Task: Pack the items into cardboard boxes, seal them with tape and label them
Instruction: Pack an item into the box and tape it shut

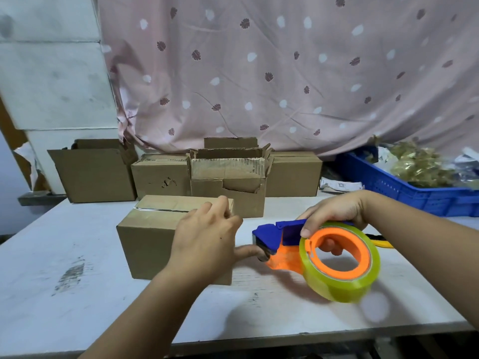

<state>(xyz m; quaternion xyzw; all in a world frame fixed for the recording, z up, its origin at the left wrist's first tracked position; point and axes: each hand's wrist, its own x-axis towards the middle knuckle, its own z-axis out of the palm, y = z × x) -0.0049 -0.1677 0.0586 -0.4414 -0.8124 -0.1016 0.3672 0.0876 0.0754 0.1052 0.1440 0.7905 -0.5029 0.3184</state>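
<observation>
I count five cardboard boxes for certain. One is the front box at the centre of the frame. Four stand in the row behind it: the left open box, the dented closed box, the torn open box and the right closed box. A flap rising behind the torn one may belong to a sixth; I cannot tell.

There is one tape dispenser, carrying one roll of tape. One blue crate sits at the right edge; the gold bags in it are too jumbled to count. I see one yellow tool, mostly hidden, and two hands: the left hand and the right hand.
</observation>
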